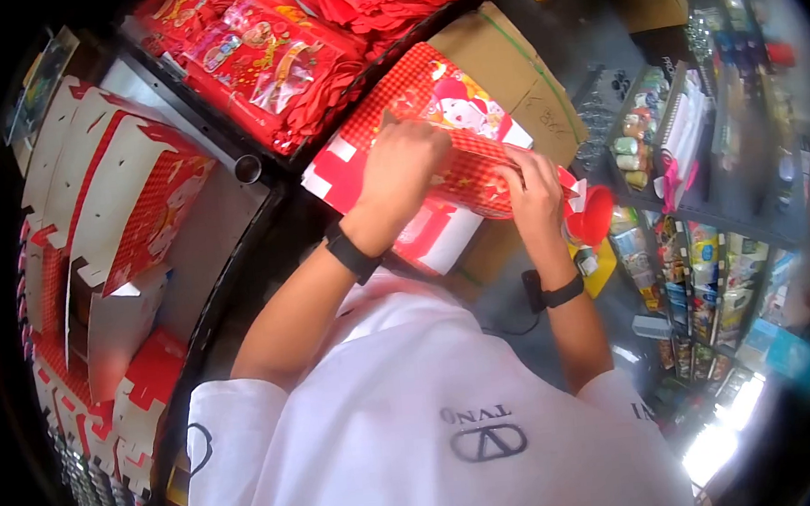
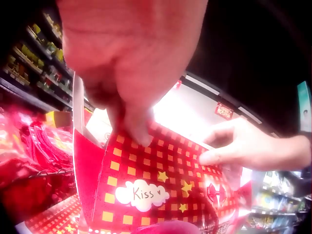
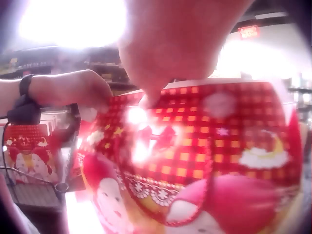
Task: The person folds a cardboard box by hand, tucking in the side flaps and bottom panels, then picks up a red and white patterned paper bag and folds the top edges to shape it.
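A red checkered gift box [image 1: 480,173] with a cartoon print stands upright in front of the person, its top edge facing up. The left hand [image 1: 407,158] pinches one end of that top edge; in the left wrist view the left hand [image 2: 134,63] has fingertips over the checkered panel [image 2: 141,168] beside a "Kiss" cloud. At the other end, the right hand [image 1: 535,190] holds the edge between thumb and fingers. In the right wrist view the right hand [image 3: 175,44] grips the top rim above a red cord handle [image 3: 207,170]. Flat printed card [image 1: 351,167] lies beneath the box.
Red plastic packets [image 1: 266,55] fill a rack beyond the hands. Folded boxes [image 1: 147,178] stand on a cart at the left. A cardboard piece [image 1: 515,83] lies behind the work. A red cup-like item [image 1: 592,216] is at the right, near shelves of goods [image 1: 692,278].
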